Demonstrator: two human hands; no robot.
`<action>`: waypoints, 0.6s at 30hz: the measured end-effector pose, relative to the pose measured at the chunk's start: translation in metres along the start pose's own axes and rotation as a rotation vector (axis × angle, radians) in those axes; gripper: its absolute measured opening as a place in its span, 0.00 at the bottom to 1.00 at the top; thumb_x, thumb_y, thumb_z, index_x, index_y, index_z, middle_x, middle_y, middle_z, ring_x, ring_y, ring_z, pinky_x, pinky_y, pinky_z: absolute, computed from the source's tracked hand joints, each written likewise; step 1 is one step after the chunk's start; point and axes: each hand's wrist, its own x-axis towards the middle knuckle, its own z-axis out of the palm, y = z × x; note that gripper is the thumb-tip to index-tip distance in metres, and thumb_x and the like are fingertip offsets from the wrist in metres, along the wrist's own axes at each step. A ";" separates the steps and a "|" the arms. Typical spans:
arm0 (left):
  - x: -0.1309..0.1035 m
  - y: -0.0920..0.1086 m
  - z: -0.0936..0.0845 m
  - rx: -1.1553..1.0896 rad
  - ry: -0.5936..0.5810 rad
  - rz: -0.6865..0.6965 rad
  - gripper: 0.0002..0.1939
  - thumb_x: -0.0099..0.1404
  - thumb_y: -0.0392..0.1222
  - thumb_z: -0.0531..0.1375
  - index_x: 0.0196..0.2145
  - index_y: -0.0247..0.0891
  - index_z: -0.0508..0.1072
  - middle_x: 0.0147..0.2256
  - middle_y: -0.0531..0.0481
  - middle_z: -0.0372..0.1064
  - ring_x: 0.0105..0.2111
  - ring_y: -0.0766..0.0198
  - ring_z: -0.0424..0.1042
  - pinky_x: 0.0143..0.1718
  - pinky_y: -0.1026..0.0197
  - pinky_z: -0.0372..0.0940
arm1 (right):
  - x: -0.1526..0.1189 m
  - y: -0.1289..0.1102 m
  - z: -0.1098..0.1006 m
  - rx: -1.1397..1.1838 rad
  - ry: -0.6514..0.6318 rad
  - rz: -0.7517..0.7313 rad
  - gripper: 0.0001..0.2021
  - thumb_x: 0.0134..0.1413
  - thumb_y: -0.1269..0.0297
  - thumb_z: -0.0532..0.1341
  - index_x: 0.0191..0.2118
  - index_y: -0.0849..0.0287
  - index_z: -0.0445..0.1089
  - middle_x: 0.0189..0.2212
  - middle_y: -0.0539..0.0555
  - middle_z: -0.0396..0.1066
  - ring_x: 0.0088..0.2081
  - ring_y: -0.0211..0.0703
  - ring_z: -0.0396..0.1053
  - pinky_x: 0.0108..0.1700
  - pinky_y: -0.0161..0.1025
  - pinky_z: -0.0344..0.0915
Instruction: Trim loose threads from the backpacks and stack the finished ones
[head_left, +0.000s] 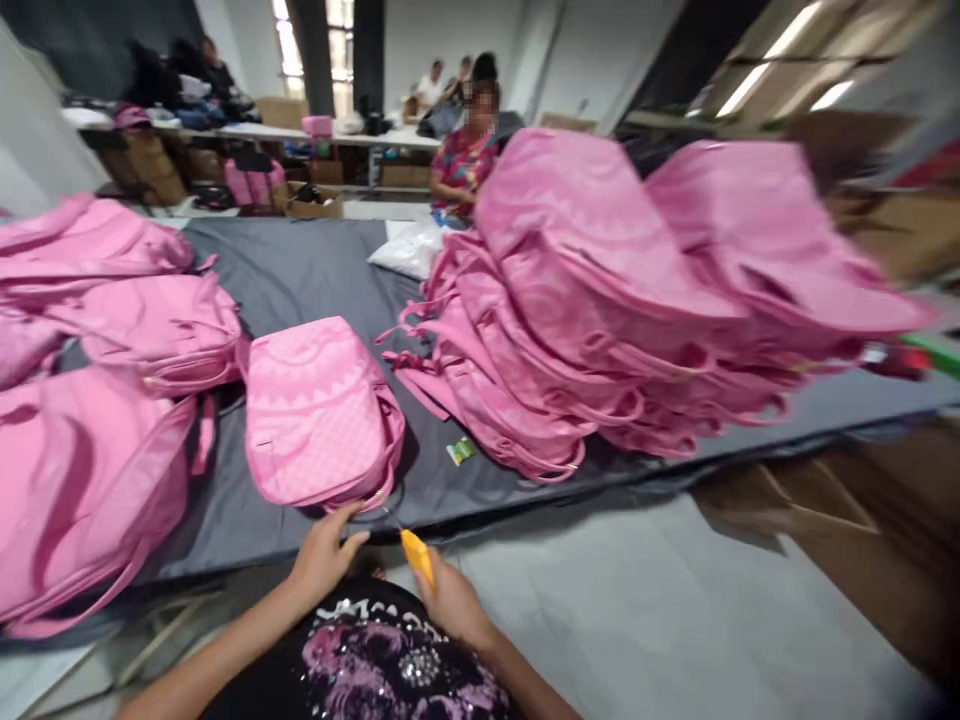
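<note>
A pink backpack [315, 420] with a pale wavy pattern lies flat on the dark-covered table, its top handle towards me. My left hand [330, 550] is at the bag's near edge beside this handle, thumb and forefinger apart; its other fingers are hidden. To the right, just off the table's front edge, my right hand [454, 600] is closed around a yellow-handled tool [418, 557]. A thin tip points from the tool towards the bag's handle, too small to make out its kind.
Pink backpacks [600, 270] are stacked high on the right, and more backpacks [75, 450] lie on the left. A small green packet [461, 450] and a clear plastic bag [409, 250] rest on the table [300, 260]. Across it is a person [465, 160]; cardboard boxes [795, 500] stand lower right.
</note>
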 end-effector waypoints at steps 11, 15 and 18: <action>0.084 -0.001 -0.111 0.240 0.356 -0.178 0.27 0.58 0.31 0.56 0.56 0.42 0.73 0.47 0.37 0.75 0.51 0.44 0.72 0.54 0.47 0.61 | -0.005 0.014 0.008 0.456 0.146 -0.178 0.30 0.64 0.44 0.42 0.57 0.62 0.63 0.29 0.57 0.74 0.33 0.48 0.74 0.33 0.39 0.68; 0.107 0.044 -0.166 0.284 0.502 -0.149 0.11 0.63 0.45 0.59 0.40 0.42 0.79 0.34 0.40 0.77 0.42 0.46 0.74 0.47 0.54 0.62 | 0.006 -0.017 -0.003 0.506 0.220 -0.234 0.35 0.63 0.39 0.40 0.56 0.63 0.65 0.24 0.57 0.71 0.31 0.49 0.72 0.32 0.39 0.69; 0.118 0.064 -0.189 0.484 0.474 -0.145 0.18 0.68 0.54 0.53 0.34 0.39 0.76 0.32 0.40 0.75 0.39 0.49 0.74 0.41 0.58 0.60 | 0.012 -0.032 -0.013 0.448 0.298 -0.237 0.34 0.65 0.43 0.39 0.59 0.64 0.63 0.24 0.57 0.70 0.30 0.49 0.71 0.32 0.39 0.69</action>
